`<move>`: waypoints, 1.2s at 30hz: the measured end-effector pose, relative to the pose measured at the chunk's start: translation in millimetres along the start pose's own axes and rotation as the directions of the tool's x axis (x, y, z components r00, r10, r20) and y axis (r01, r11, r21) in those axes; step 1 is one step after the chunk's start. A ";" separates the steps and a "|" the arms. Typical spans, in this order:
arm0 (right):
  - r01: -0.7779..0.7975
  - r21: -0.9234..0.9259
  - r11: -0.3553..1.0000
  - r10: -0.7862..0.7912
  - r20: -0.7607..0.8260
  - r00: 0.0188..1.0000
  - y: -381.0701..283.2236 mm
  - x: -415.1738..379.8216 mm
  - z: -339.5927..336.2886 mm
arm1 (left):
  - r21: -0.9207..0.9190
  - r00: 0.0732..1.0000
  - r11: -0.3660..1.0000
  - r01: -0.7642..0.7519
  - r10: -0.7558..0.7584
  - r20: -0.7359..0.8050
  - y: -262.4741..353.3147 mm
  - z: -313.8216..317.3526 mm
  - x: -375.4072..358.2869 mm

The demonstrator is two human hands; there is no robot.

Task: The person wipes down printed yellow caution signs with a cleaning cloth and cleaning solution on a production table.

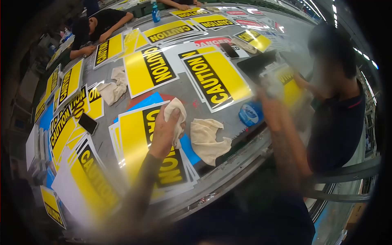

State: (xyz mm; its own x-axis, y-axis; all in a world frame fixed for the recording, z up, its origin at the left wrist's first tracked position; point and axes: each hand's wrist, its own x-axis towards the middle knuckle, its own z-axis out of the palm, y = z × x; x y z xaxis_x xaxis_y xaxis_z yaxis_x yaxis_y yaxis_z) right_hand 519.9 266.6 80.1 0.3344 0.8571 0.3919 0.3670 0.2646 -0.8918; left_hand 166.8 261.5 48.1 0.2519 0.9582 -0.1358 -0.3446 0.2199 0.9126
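Note:
A bunched off-white cloth (174, 118) is gripped in my left hand (165, 132), just over a stack of yellow and black CAUTION signs (136, 141). Dark fabric covers my left forearm. Toward the right, my right hand (270, 109) is blurred beside a bottle with blue contents (250, 114); whether its fingers are around the bottle cannot be made out. A second off-white cloth (209, 140) lies crumpled between my hands, right of the sign stack. Beyond them rests another CAUTION sign (216, 79).
A co-worker (339, 118) at the right leans over a blurred yellow sign (290, 87). Several CAUTION signs cover the grey table. Phones (87, 123) and crumpled cloths (112, 90) lie among them. Another person (104, 22) works opposite, near a blue spray bottle (155, 12).

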 end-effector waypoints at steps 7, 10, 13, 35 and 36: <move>0.175 -0.309 0.935 -0.194 -0.030 0.981 111.8 -24.1 -62.9 | -0.104 0.982 0.985 0.138 -0.150 -0.118 5.2 -21.6 -26.2; 0.054 -0.108 0.993 -0.093 -0.392 0.915 61.6 -92.9 -42.1 | -0.280 0.981 0.955 0.102 -0.143 -0.130 9.5 -28.7 -49.4; -0.190 0.281 0.941 0.181 0.060 0.982 -8.5 -165.4 38.2 | -0.453 0.993 0.890 0.045 -0.091 -0.081 -23.7 -9.2 -65.0; 0.756 -0.074 0.651 -0.508 0.697 0.506 -12.5 -186.0 257.0 | 0.773 0.774 0.542 0.330 0.314 -0.550 -49.1 -124.9 -273.0; 0.733 -0.013 0.680 -0.506 0.715 0.482 -5.4 -184.8 256.1 | 0.732 0.743 0.589 0.343 0.307 -0.595 -40.3 -116.0 -273.2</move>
State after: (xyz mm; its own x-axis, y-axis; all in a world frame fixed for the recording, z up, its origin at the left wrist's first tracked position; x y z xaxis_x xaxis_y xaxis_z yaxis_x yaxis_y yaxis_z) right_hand 233.8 220.0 -45.4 -0.6449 0.5954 0.4791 0.5057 0.8025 -0.3165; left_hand 7.0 12.1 3.7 -0.4570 0.8881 -0.0496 0.5452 0.3237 0.7733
